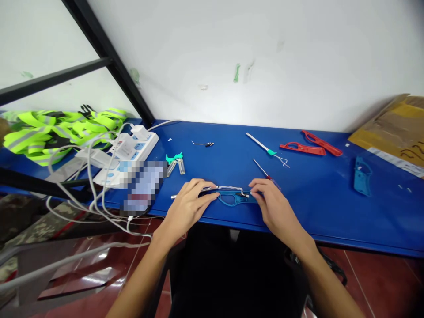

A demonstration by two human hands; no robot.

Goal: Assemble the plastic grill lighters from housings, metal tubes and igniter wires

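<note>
On the blue table just in front of me lies a blue plastic handle shell (228,200) with a loop-shaped opening. My left hand (188,203) is closed around a slim rod, whose silver end (174,197) sticks out on the left; its thumb meets the shell's left end. White wires (230,187) run from the rod to a small black part (243,194) in the shell. My right hand (273,203) pinches at the shell's right end, beside that part; its fingertips partly hide what they grip. Behind the right hand lies a screwdriver (261,168).
A rod with white wires (260,142), red handle shells (303,149), another blue shell (362,176) and a small black part (209,144) lie farther back. Left are a phone (145,187), power strip (142,148), cables and yellow-green straps (66,130); right, a cardboard box (394,132).
</note>
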